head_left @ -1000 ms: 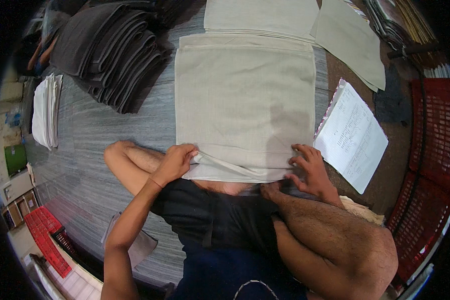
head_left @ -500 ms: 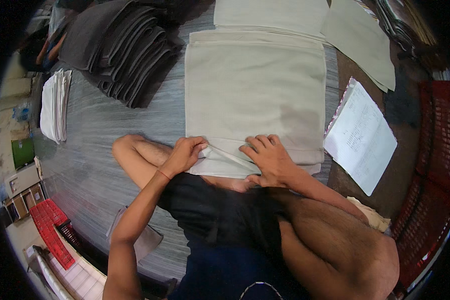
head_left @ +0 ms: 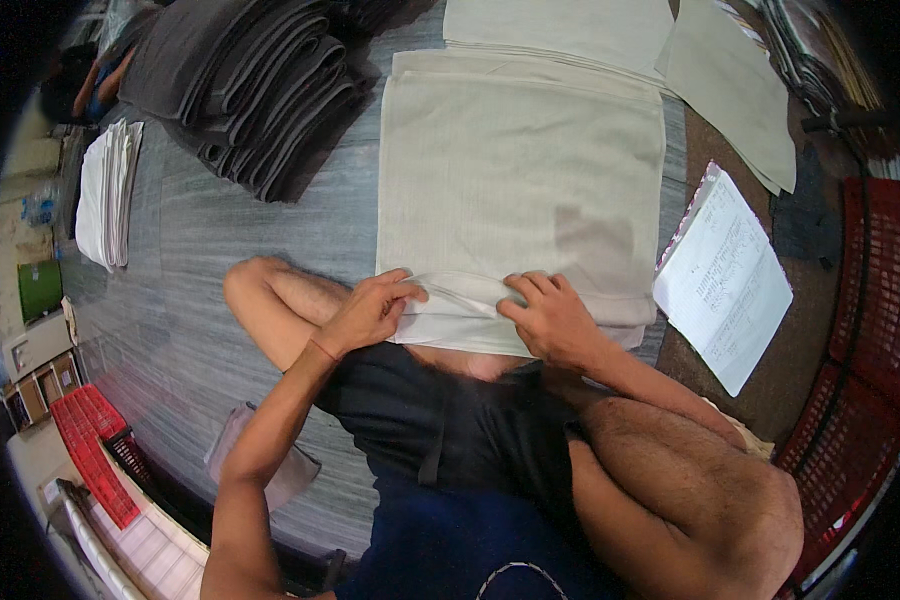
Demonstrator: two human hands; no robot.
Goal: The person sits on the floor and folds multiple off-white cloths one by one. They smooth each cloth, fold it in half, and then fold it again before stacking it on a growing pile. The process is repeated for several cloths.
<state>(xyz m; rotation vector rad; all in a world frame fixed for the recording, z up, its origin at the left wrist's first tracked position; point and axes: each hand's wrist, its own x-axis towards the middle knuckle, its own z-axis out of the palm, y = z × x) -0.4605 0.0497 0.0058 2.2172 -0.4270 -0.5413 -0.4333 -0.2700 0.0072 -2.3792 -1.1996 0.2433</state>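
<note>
A stack of light beige cloth pieces [head_left: 515,170] lies flat before me, its near end at my lap. My left hand [head_left: 375,307] pinches the near edge of the top cloth at its left side. Farther right, my right hand [head_left: 550,315] grips the same edge between thumb and fingers. Between the hands the edge is lifted into a loose fold, and a paler layer shows beneath it. A darker patch marks the cloth beyond my right hand.
Dark grey folded cloths [head_left: 260,90] are piled at the far left, near a white folded stack [head_left: 108,195]. More beige cloth [head_left: 560,22] lies beyond. An open notebook [head_left: 725,280] rests at right, beside red plastic crates [head_left: 860,330]. A crumpled grey cloth [head_left: 270,465] lies at lower left.
My right hand has closed its spread fingers onto the cloth edge, and its thumb has come up from the near side. My left hand keeps its pinch. The view has shifted slightly.
</note>
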